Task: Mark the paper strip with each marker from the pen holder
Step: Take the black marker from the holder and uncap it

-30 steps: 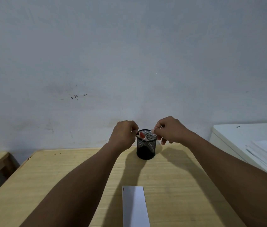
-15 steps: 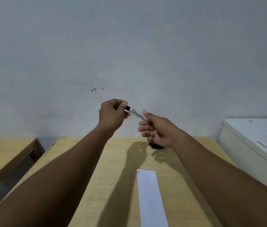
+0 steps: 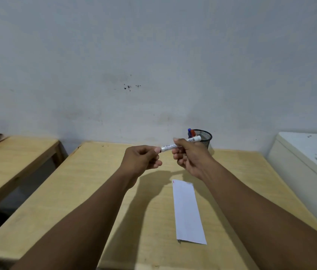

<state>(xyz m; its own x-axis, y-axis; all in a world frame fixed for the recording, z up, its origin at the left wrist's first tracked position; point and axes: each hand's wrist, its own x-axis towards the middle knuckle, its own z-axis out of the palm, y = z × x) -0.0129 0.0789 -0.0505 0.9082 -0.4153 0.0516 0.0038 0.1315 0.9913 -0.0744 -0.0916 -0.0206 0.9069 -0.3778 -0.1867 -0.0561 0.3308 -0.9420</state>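
— Two hands were closed on one marker (image 3: pixel 170 146): why was it held level above the table (image 3: pixel 99 191)?

— Its barrel was gripped by the right hand (image 3: pixel 190 156) while the dark cap end was pinched by the left hand (image 3: pixel 142 158), probably for uncapping. The paper strip (image 3: pixel 187 211) was laid flat below; the pen holder (image 3: pixel 202 137) was stood behind.
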